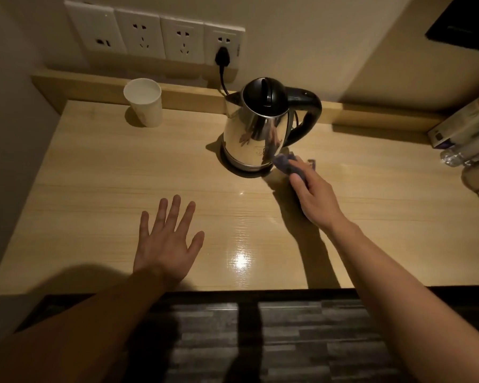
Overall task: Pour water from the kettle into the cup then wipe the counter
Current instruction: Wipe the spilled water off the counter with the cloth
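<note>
A steel kettle [256,134] with a black lid and handle stands upright on its base, at the back middle of the wooden counter [100,194]. A white paper cup [145,106] stands at the back left, against the low back ledge. My right hand [314,199] presses a small dark purple-grey cloth [288,163] onto the counter, right beside the kettle's base. Palm down with fingers spread, my left hand [165,241] lies flat on the counter near the front edge and holds nothing.
A black plug [222,58] sits in the rightmost wall socket, its cord running down behind the kettle. Boxes [463,120] and a clear plastic bottle [465,156] crowd the counter's right edge. Dark floor lies below the front edge.
</note>
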`<state>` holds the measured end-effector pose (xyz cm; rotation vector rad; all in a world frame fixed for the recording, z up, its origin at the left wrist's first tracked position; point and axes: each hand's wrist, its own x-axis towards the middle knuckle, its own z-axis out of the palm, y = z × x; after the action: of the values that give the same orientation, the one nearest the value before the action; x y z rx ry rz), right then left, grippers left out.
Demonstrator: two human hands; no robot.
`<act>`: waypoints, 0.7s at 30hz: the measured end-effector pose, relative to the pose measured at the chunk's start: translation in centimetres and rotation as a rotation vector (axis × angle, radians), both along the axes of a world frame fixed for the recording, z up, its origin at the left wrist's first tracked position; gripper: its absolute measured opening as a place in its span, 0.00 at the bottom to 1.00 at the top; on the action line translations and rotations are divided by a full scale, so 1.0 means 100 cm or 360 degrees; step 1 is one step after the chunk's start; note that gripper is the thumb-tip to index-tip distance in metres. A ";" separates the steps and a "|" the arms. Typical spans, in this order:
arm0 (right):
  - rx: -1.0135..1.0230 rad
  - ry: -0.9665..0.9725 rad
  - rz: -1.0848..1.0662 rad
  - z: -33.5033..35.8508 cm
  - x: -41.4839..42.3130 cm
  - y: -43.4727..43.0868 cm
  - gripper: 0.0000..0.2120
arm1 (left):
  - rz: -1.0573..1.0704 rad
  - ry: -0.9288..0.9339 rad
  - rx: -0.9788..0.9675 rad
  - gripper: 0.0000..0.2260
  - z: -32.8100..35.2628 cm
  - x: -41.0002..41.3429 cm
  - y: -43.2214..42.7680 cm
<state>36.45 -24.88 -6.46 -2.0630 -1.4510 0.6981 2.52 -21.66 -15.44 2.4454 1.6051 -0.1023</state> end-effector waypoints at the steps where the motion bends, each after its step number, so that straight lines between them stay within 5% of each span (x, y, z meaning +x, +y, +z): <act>1: -0.0185 -0.0212 0.0105 -0.012 0.006 0.011 0.23 | -0.0002 0.0002 -0.0014 0.32 0.000 0.000 0.000; 4: -0.0373 -0.0581 0.0277 -0.043 0.014 0.022 0.28 | -0.0010 -0.0012 -0.0041 0.32 0.001 -0.001 0.001; 21: -0.0199 -0.0618 0.0734 -0.053 -0.052 -0.078 0.27 | -0.0006 0.0000 0.0056 0.32 -0.002 0.000 0.000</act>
<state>31.26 -32.71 -11.80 -2.0509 -2.1973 0.5881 2.54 -21.67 -15.66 2.4749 1.6157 -0.0751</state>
